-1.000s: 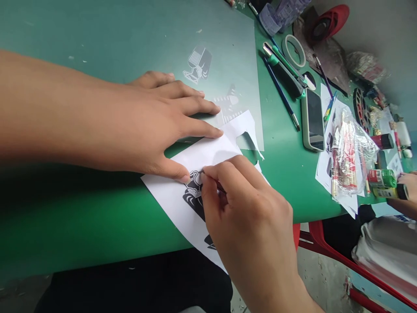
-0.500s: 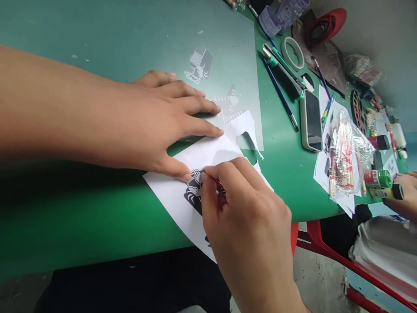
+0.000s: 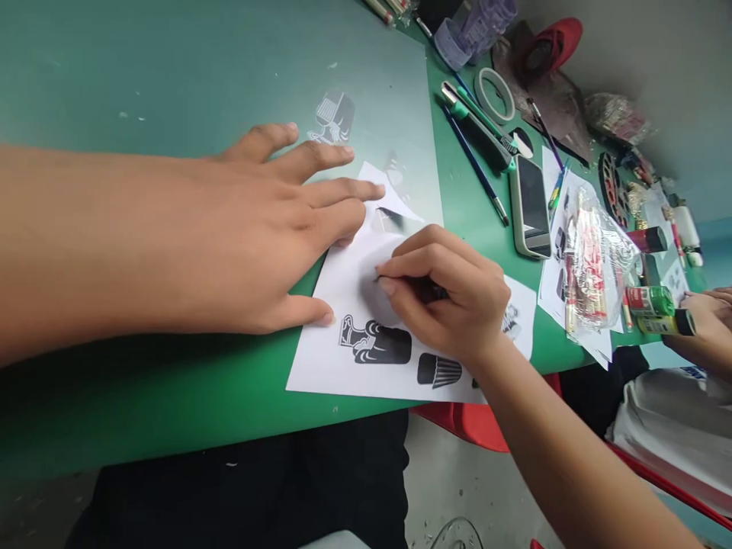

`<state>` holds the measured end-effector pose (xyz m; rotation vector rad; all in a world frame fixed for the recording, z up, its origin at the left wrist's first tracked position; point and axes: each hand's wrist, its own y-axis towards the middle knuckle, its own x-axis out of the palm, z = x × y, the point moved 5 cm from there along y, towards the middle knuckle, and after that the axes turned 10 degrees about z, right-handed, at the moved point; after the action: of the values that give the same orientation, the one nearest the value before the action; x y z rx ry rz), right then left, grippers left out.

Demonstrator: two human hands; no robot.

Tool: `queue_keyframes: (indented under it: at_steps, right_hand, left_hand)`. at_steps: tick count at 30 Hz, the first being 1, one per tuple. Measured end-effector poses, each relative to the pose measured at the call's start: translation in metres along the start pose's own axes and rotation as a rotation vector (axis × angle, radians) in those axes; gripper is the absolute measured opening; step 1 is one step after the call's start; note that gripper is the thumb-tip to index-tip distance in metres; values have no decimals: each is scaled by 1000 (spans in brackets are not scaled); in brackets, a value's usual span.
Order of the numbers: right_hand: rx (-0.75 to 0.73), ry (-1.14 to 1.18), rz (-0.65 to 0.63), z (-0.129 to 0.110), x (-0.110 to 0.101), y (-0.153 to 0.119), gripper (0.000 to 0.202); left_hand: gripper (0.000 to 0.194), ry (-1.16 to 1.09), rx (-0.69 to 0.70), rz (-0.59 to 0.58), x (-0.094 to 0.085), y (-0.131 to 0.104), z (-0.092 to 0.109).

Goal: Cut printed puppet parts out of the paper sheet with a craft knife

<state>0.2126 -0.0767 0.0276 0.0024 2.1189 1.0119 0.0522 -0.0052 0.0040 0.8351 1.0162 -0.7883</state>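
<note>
My left hand [image 3: 297, 221] lies over the left part of a white paper sheet [image 3: 337, 377], fingers spread, the index finger bent. Its thumb tip touches the sheet near a black printed figure [image 3: 384, 345]. My right hand [image 3: 451, 297] is closed in a pen-like pinch, its fingertips low over the middle of the paper. The thin tool in this pinch is mostly hidden by the fingers. A cut-out opening [image 3: 392, 219] shows in the upper part of the sheet. Beneath the paper lies a translucent sheet [image 3: 400, 84] bearing a pale cut figure [image 3: 335, 116].
To the right are a paintbrush [image 3: 477, 166], a green-and-black cutter [image 3: 480, 126], a tape roll [image 3: 495, 95] and a phone [image 3: 531, 206]. Farther right, a plastic-wrapped bundle [image 3: 589, 259] lies on papers, near paint bottles [image 3: 650, 300] and another person's hand [image 3: 703, 324].
The paper has turned, so its lower edge now runs along the table's front. My right hand has shifted right and up. My left hand's index finger has bent.
</note>
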Motion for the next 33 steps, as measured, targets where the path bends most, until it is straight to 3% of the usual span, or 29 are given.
queue_keyframes:
  at_steps: [3, 8, 12, 33]
  right_hand:
    - [-57, -145, -71, -9, -2, 5, 15]
    - [223, -310, -175, -36, -5, -3, 13]
    - [320, -335, -194, -45, -2, -11, 10]
    - [282, -360, -184, -46, 3, -12, 17]
  left_hand:
    - [83, -43, -5, -44, 5, 1, -2]
    - [68, -68, 20, -41, 11, -3, -3]
    - [71, -59, 37, -17, 10, -6, -3]
    - [70, -19, 99, 12, 14, -7, -8]
